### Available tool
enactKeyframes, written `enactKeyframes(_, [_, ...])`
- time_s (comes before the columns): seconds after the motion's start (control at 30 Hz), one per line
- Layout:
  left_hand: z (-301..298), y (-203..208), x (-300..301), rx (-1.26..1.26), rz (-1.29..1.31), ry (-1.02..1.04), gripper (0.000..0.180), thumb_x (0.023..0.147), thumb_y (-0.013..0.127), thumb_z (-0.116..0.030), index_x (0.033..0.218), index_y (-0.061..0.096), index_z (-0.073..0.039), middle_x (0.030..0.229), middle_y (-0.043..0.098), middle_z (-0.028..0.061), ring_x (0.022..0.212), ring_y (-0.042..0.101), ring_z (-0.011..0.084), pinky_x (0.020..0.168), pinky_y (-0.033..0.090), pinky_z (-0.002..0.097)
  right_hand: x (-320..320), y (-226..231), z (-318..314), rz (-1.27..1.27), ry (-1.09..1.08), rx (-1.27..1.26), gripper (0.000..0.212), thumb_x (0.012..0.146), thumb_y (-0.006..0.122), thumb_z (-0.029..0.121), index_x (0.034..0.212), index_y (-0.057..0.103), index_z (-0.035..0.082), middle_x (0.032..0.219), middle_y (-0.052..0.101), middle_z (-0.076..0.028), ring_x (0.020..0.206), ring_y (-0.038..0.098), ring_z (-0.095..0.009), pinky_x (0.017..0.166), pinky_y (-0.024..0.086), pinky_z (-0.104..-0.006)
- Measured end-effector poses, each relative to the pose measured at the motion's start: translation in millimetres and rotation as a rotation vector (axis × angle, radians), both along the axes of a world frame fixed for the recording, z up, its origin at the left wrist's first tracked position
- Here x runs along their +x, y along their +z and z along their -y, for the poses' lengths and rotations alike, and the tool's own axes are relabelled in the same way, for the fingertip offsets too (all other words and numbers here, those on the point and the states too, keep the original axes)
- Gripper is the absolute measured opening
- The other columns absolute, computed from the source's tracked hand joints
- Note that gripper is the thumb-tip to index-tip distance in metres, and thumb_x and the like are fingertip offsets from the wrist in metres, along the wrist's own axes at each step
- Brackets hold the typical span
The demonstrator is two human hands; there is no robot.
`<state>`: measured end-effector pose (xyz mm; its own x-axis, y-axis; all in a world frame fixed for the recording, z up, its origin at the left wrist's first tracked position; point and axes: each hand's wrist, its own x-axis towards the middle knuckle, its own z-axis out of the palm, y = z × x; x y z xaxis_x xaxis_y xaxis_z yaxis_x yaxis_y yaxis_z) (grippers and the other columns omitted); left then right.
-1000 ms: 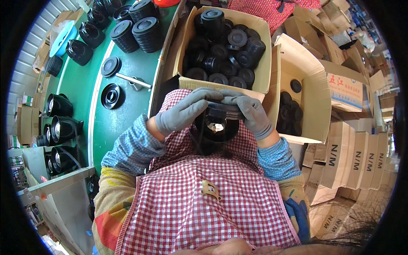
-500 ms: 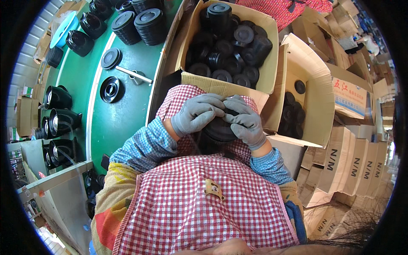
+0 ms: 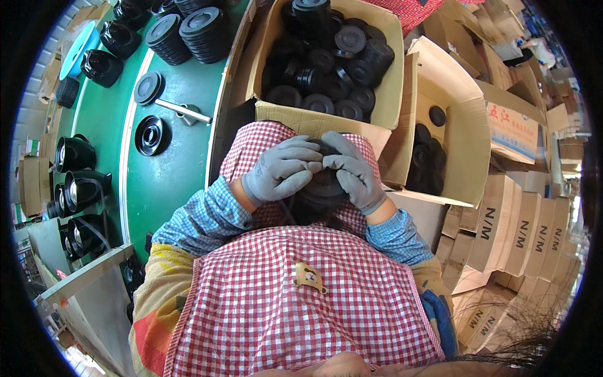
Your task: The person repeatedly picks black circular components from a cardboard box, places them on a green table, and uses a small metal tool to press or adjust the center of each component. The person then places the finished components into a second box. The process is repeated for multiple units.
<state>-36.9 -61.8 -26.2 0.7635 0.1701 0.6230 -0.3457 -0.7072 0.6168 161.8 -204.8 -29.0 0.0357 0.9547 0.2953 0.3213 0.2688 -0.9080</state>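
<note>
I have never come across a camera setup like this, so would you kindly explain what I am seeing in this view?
There is no machine here: a person works with their own two hands, in grey gloves. The view comes from a wide fisheye camera on the person's head, looking down, so straight edges bend near the rim.

The left hand and right hand both have fingers on a black round object at the lap. They cover part of it, so the exact grip is unclear.

On the green table to the left are stacks of black discs, a black ringed part and a pale rod. Ahead, a cardboard box holds many black round pieces.
</note>
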Motion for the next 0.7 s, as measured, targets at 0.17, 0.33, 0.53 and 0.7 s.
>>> enactKeyframes(0.17, [14,5,-8,0.052,-0.087,0.058,0.023,0.098,0.059,-0.019,0.105,0.072,-0.001,0.116,0.069,0.0175,0.117,0.062,0.0367,0.110,0.042,0.0520,7,-4,-1,-0.056,0.099,-0.061,0.050,0.097,0.045,0.023,0.140,0.056,0.002,0.151,0.049,-0.019,0.142,0.044,-0.035,0.122,0.027,-0.0421])
enactKeyframes(0.33, [2,1,-7,-0.126,-0.114,-0.074,0.032,0.104,0.051,-0.025,0.109,0.072,-0.002,0.125,0.066,0.0177,0.127,0.055,0.0382,0.115,0.035,0.0515,7,-6,-1,0.037,0.064,-0.006,0.053,0.091,0.047,0.010,0.143,0.054,0.002,0.148,0.052,-0.018,0.143,0.042,-0.035,0.122,0.028,-0.0426])
enactKeyframes(0.53, [-15,1,-6,-0.172,-0.226,-0.141,0.039,0.106,0.045,-0.029,0.116,0.072,-0.002,0.139,0.058,0.0190,0.136,0.046,0.0389,0.117,0.032,0.0500,-10,8,8,0.342,-0.106,0.030,0.050,0.095,0.052,0.012,0.143,0.052,-0.002,0.149,0.049,-0.021,0.141,0.042,-0.038,0.119,0.031,-0.0451])
enactKeyframes(0.7, [-15,4,-17,-0.317,-0.217,-0.063,0.042,0.106,0.048,-0.034,0.121,0.071,-0.003,0.141,0.057,0.0212,0.139,0.045,0.0376,0.116,0.035,0.0478,-10,34,11,0.304,-0.150,0.047,0.052,0.095,0.059,0.019,0.143,0.052,-0.001,0.148,0.050,-0.022,0.140,0.043,-0.039,0.119,0.032,-0.0460])
